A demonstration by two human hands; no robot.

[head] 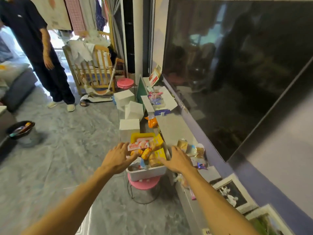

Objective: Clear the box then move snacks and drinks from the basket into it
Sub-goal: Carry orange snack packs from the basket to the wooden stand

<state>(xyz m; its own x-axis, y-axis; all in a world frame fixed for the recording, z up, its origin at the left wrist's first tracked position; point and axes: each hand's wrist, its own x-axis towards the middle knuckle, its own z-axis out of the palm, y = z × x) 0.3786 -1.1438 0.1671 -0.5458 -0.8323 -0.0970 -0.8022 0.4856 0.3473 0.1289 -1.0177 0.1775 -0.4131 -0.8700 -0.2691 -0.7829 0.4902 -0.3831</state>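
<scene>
A white basket (147, 173) stands on a pink stool (144, 184) and is heaped with snack packets (147, 150), pink, orange and yellow. My left hand (116, 158) reaches over its left side with fingers spread, fingertips touching the packets. My right hand (177, 160) hovers at the right rim, fingers apart, holding nothing. Farther along the ledge an open white box (169, 100) holds several small items (155, 97). An orange snack bag (152, 122) lies between box and basket.
A large dark TV (237, 73) fills the right. Loose snacks (194, 150) and framed photos (232, 192) lie on the ledge. White foam blocks (129, 126) sit on the floor, a person (33, 48) stands at far left beside a wooden crib (94, 68), and a bin (22, 131) stands left.
</scene>
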